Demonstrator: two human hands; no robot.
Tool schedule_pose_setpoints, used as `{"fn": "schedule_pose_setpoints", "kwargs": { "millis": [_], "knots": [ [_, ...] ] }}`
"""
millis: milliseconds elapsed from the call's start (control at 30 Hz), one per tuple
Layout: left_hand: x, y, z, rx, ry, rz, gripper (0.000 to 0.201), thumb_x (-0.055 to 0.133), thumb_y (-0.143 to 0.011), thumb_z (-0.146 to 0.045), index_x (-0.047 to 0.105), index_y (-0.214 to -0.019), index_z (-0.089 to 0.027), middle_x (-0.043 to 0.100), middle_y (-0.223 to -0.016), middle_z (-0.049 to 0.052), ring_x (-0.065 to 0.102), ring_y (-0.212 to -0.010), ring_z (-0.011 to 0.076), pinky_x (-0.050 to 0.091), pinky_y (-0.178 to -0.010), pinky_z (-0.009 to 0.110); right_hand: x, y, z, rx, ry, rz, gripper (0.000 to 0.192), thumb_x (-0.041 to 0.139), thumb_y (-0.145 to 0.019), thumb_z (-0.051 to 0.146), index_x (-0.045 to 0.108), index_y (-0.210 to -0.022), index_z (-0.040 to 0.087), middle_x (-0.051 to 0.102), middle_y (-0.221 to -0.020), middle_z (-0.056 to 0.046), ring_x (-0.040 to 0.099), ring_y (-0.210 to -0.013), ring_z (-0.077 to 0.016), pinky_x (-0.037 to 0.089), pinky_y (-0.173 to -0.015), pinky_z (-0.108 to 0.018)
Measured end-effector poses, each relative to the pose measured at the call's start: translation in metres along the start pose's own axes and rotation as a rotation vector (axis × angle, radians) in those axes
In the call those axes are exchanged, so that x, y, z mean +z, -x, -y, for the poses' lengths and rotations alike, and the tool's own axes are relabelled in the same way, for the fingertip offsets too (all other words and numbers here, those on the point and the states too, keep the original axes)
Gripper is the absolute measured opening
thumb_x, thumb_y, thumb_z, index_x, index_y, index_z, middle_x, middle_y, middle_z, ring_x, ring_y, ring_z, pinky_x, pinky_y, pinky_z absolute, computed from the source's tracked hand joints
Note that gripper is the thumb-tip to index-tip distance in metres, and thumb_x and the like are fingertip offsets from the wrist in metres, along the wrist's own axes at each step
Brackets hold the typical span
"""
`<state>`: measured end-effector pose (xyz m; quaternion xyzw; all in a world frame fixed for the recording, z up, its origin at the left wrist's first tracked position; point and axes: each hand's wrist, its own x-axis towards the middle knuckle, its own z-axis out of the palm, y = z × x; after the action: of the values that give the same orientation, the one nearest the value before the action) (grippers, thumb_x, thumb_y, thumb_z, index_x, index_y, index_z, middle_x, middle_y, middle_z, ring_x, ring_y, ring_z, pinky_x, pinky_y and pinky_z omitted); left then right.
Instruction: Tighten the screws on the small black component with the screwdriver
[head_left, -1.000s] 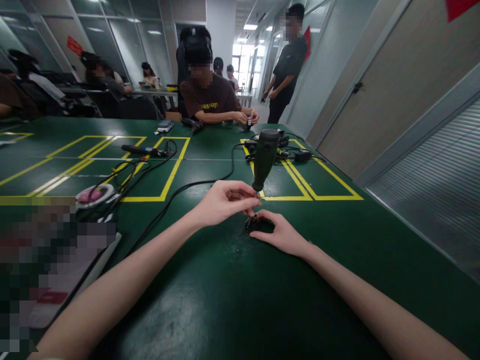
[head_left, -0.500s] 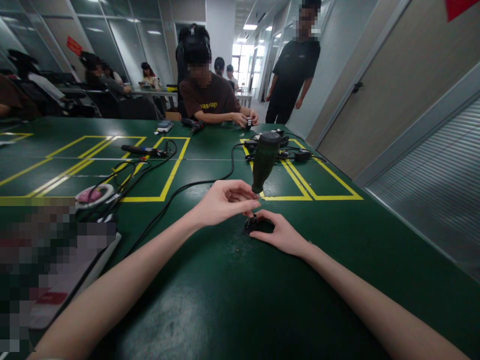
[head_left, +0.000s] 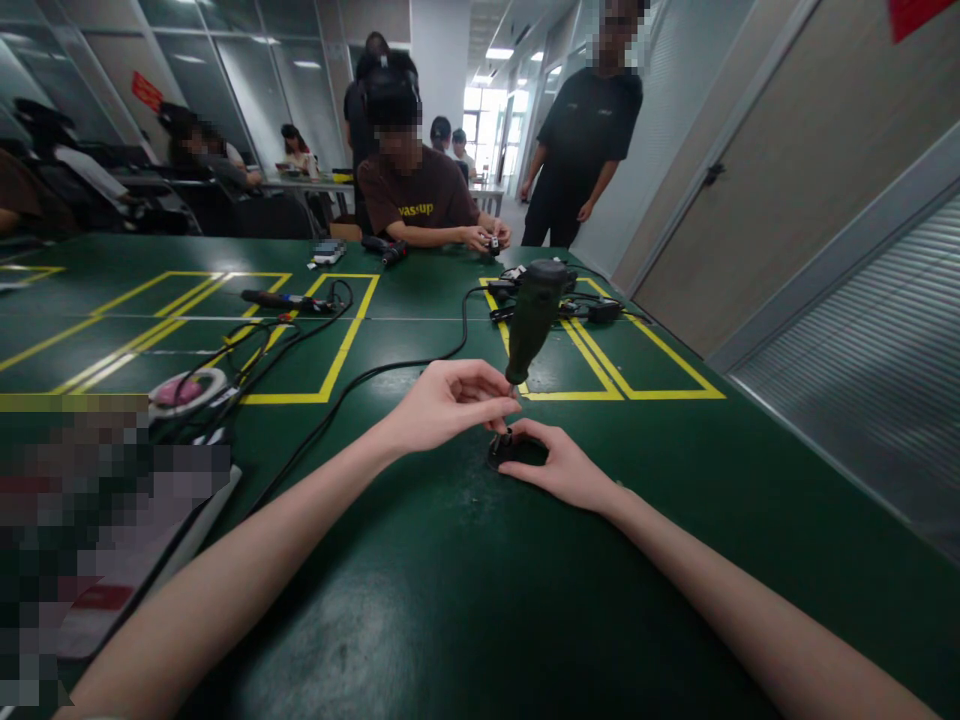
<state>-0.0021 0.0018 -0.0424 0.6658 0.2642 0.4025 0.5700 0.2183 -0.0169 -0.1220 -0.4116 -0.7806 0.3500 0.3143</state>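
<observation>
Screwdriver [head_left: 531, 322] with a dark green handle stands almost upright (slightly tilted) near the middle of the green table [head_left: 420, 600]; the left hand [head_left: 450, 402] pinches its lower shaft, and the right hand [head_left: 564, 468] presses on a small black part [head_left: 504, 450] under the tip.

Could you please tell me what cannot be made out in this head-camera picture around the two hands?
- Tip of the green tool: hidden by the left hand, head view.
- Small dark part on the table: partly covered by the right hand; too small to identify.
- Object at lower left: pixelated.
- Item in the seated person's hands: too small.
</observation>
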Motion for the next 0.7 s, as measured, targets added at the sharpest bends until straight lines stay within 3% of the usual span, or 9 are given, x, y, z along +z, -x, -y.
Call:
{"fn": "schedule_pose_setpoints", "kwargs": {
  "millis": [367,700],
  "knots": [
    [0.0011,0.0,0.0005,0.017,0.03,-0.009,0.03,0.086,-0.076,-0.028,0.061,-0.085,-0.014,0.074,-0.072,0.003,0.071,-0.059,0.0126,0.058,-0.061,0.023,-0.0009,0.0007,0.0023,-0.001,-0.02,0.011,0.02,0.078,-0.084,0.031,0.068,-0.1,0.022,0.077,-0.099,-0.004,0.073,-0.095,-0.0244,0.057,-0.091,-0.041],
    [-0.0034,0.0013,-0.0083,0.022,-0.008,0.047,0.022,0.079,-0.082,-0.027,0.076,-0.094,-0.009,0.079,-0.086,0.009,0.071,-0.063,0.0116,0.058,-0.064,0.022,-0.0011,-0.0001,0.003,-0.004,-0.025,0.013,0.02,0.077,-0.085,0.032,0.068,-0.1,0.021,0.077,-0.098,-0.004,0.072,-0.094,-0.0243,0.057,-0.091,-0.041]
  ]
}}
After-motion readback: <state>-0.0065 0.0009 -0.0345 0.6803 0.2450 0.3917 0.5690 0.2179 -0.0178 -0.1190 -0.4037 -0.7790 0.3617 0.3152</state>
